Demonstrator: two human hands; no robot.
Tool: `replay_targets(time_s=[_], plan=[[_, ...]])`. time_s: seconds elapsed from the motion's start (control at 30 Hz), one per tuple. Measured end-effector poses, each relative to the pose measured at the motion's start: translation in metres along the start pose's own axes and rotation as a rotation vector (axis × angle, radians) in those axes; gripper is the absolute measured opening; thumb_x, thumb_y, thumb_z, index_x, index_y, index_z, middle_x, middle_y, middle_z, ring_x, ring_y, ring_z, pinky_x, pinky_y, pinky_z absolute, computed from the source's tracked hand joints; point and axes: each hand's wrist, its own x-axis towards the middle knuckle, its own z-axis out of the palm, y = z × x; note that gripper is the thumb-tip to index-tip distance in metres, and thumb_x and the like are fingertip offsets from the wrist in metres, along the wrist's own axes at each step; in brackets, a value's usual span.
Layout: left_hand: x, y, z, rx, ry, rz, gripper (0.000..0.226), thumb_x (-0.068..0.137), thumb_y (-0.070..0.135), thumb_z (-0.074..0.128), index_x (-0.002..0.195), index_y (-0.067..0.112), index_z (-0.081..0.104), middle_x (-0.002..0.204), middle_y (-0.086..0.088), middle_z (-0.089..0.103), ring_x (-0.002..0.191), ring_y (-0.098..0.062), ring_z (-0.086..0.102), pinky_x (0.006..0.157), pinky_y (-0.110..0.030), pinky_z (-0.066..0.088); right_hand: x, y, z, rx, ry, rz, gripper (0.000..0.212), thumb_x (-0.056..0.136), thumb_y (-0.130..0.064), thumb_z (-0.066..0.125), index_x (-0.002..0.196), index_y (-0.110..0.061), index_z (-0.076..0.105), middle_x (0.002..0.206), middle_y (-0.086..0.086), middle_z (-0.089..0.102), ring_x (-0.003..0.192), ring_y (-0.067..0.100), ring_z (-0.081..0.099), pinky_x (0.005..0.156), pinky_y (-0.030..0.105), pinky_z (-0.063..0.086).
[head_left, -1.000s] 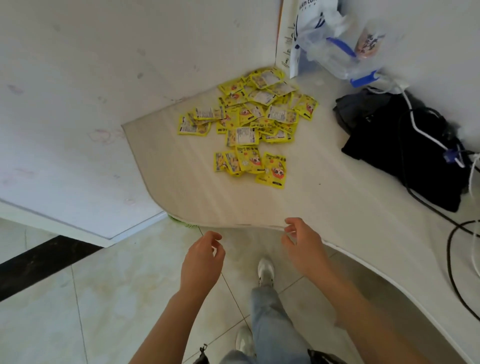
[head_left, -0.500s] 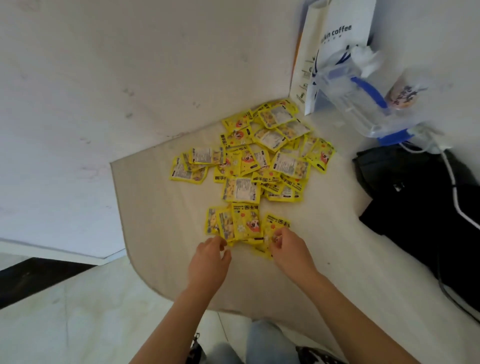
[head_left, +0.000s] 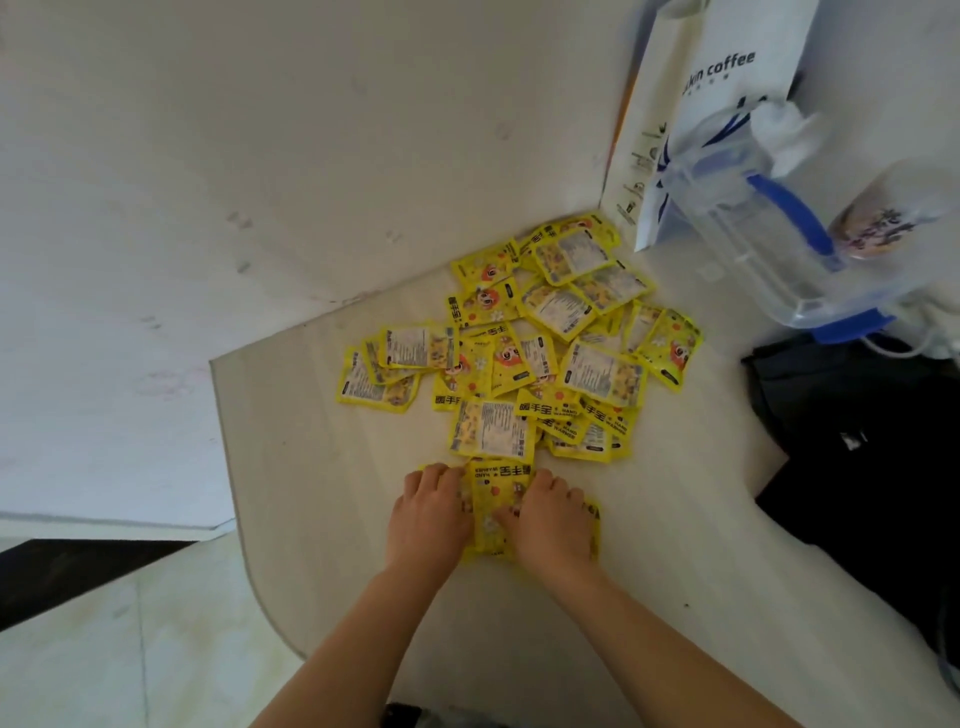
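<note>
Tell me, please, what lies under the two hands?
Yellow packets: one shows between the left hand and right hand, with edges poking out at both sides. How many the hands cover, and whether the fingers pinch them, is hidden.
</note>
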Motion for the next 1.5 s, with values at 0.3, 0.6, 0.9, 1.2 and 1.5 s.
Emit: replay_targets(time_s=[0.3,0.6,0.9,1.2,1.5], plan=[[0.006,-0.006,-0.001,0.054,0.011,0.052,0.049,0.087,0.039,0.056,0.133,0.026,0.045,0.132,0.006,0.046,0.125,-0.020,0.041,0.098,-0.031,0.041,0.008,0.007,-0.007,0.288,-0.072,0.150,0.051,0.076,-0.038,0.075,0.112,-0.015,0.047,0.111,0.005,0.064,0.103,0.027,0.061,0.081,0.038,0.053],[0.009,0.015,0.004,0.183,-0.003,0.206,0.059,0.081,0.030,0.058,0.138,0.025,0.043,0.136,0.004,0.046,0.129,-0.025,0.038,0.106,-0.036,0.031,-0.015,0.054,-0.018,0.468,-0.004,0.237,0.027,0.078,-0.027,0.072,0.070,-0.023,0.047,0.079,-0.005,0.055,0.079,0.017,0.055,0.063,0.027,0.039],[0.004,0.013,0.012,0.214,0.011,0.231,0.051,0.071,0.035,0.069,0.119,0.021,0.058,0.115,-0.002,0.058,0.109,-0.030,0.050,0.095,-0.040,0.041,-0.032,0.073,-0.006,0.460,0.053,0.319,0.027,0.079,-0.031,0.072,0.078,-0.021,0.047,0.101,0.010,0.056,0.080,0.022,0.054,0.066,0.027,0.038],[0.001,-0.008,0.001,-0.069,0.020,-0.019,0.044,0.082,0.037,0.063,0.122,0.021,0.055,0.124,0.002,0.048,0.114,-0.021,0.043,0.091,-0.030,0.042,-0.030,0.068,-0.003,0.499,0.055,0.385,0.033,0.082,-0.026,0.070,0.105,-0.008,0.055,0.115,0.020,0.048,0.096,0.031,0.050,0.086,0.035,0.046],[0.007,-0.004,0.003,-0.201,-0.041,-0.105,0.042,0.079,0.032,0.065,0.117,0.018,0.053,0.116,-0.002,0.054,0.109,-0.023,0.048,0.084,-0.032,0.042,-0.021,0.044,0.000,0.407,-0.003,0.378,0.048,0.090,-0.018,0.057,0.134,-0.024,0.040,0.129,0.015,0.032,0.113,0.038,0.041,0.083,0.033,0.036]])
